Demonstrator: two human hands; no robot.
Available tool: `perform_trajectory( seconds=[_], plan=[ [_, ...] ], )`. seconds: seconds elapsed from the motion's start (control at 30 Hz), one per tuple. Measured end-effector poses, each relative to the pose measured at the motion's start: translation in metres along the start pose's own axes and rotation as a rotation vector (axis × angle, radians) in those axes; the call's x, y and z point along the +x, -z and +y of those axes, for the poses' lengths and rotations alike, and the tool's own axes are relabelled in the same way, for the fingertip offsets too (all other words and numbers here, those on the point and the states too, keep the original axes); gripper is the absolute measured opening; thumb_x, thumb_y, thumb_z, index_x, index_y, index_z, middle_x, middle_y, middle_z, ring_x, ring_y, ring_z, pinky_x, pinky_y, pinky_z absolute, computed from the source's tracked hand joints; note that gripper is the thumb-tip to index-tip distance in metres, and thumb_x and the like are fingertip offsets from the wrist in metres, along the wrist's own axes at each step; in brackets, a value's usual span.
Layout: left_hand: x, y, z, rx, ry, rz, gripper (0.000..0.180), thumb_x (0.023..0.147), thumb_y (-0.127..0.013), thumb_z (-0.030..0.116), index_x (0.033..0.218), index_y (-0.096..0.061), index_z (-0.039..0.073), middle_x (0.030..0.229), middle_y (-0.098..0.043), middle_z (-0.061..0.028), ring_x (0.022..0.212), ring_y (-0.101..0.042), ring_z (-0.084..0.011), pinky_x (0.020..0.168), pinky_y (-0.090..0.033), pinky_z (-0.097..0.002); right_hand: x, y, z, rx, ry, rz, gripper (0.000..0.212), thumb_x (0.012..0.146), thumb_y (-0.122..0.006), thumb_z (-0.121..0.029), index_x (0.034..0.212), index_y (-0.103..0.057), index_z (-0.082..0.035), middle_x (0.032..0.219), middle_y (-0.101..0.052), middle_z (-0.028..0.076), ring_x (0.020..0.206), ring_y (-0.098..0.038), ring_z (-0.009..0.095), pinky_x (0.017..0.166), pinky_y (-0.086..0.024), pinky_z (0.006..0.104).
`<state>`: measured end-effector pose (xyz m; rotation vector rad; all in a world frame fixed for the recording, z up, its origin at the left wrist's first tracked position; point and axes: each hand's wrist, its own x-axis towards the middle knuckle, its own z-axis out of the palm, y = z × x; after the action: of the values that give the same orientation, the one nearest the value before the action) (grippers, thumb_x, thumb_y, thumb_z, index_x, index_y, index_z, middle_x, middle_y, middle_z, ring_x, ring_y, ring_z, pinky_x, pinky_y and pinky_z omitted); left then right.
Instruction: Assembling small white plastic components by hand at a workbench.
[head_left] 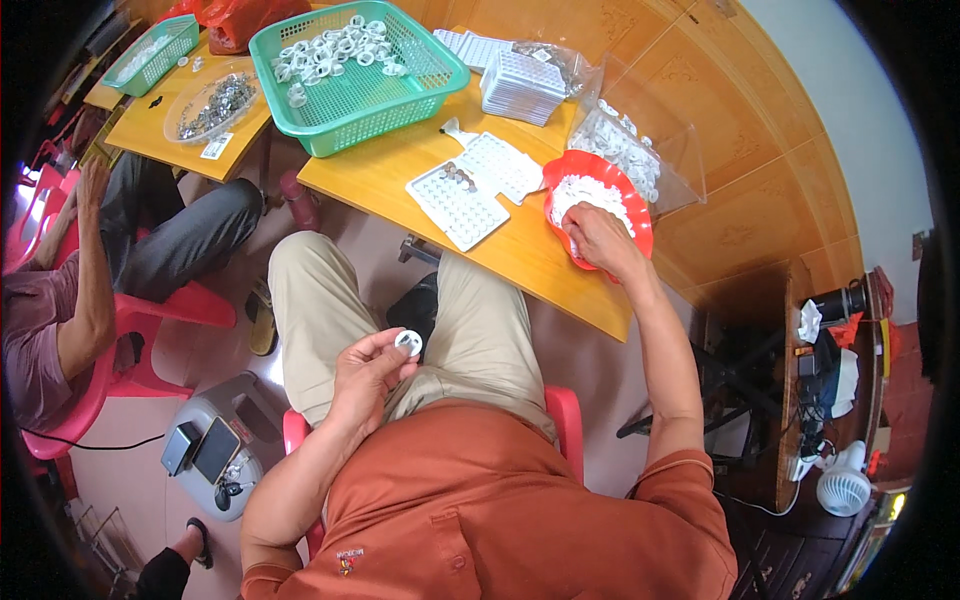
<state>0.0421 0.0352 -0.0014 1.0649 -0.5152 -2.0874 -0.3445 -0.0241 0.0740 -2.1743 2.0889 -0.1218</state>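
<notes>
My left hand [368,375] is closed over my lap, pinching a white round plastic piece [408,342] with openings in it between thumb and fingers. On the table's right side, my right hand [600,238] reaches into a red wavy-rimmed bowl [643,222]. Small white parts [588,190] fill that bowl. Its fingertips are bunched down among them, and whether they grip one is hidden. Left of the bowl lie two white trays with rows of pockets; the nearer tray [460,212] bears several small dark metallic pieces [459,177], the farther tray [503,165] lies beside it.
At the table's far left stands a green basket [345,132] of white ring-shaped parts. A stack of white trays [522,88] and a clear bag [620,150] of white parts are farther back. Another person [60,320] sits to the left. A small fan [843,488] is at right.
</notes>
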Motion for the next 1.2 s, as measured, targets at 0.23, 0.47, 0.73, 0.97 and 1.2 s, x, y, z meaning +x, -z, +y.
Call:
perform_trajectory(
  seconds=[0.23,0.47,0.73,0.97,1.2],
  plan=[
    [0.002,0.000,-0.001,0.003,0.002,0.001,0.021,0.089,-0.063,-0.003,0.110,-0.063,-0.002,0.095,-0.067,-0.0097,0.081,-0.066,-0.0152,0.069,-0.057,-0.0236,-0.002,0.005,-0.002,0.040,0.016,-0.039,0.017,0.085,-0.055,-0.013,0.086,-0.066,0.000,0.096,-0.064,0.019,0.091,-0.062,0.039,0.078,-0.049,0.0469],
    [0.002,0.001,-0.002,0.004,0.003,0.012,0.021,0.089,-0.063,-0.002,0.110,-0.063,-0.002,0.094,-0.067,-0.0098,0.081,-0.066,-0.0153,0.069,-0.057,-0.0237,0.000,0.002,0.005,0.031,-0.022,-0.079,0.019,0.084,-0.054,-0.013,0.087,-0.064,0.002,0.094,-0.064,0.022,0.090,-0.062,0.040,0.077,-0.049,0.0469],
    [0.001,0.001,-0.003,0.003,-0.004,0.000,0.021,0.089,-0.063,-0.003,0.110,-0.063,-0.002,0.096,-0.067,-0.0104,0.081,-0.066,-0.0152,0.069,-0.058,-0.0240,-0.006,0.001,0.015,0.224,-0.078,0.035,0.020,0.086,-0.055,-0.016,0.087,-0.064,0.002,0.087,-0.066,0.022,0.084,-0.064,0.038,0.074,-0.049,0.0440],
    [0.002,0.001,-0.004,0.020,-0.007,0.004,0.022,0.088,-0.063,-0.003,0.110,-0.062,-0.003,0.096,-0.067,-0.0107,0.081,-0.066,-0.0154,0.069,-0.058,-0.0243,-0.007,0.001,0.023,0.255,-0.120,0.039,0.018,0.084,-0.060,-0.014,0.084,-0.065,0.003,0.073,-0.066,0.012,0.065,-0.060,0.017,0.062,-0.048,0.0327],
    [0.000,0.000,-0.003,0.009,-0.010,0.007,0.024,0.088,-0.063,-0.003,0.112,-0.061,-0.003,0.096,-0.067,-0.0105,0.081,-0.066,-0.0154,0.069,-0.058,-0.0243,0.007,0.025,-0.007,0.203,-0.114,0.023,0.025,0.078,-0.066,-0.018,0.095,-0.069,0.000,0.094,-0.069,0.019,0.090,-0.066,0.033,0.079,-0.051,0.0415]
  ],
)
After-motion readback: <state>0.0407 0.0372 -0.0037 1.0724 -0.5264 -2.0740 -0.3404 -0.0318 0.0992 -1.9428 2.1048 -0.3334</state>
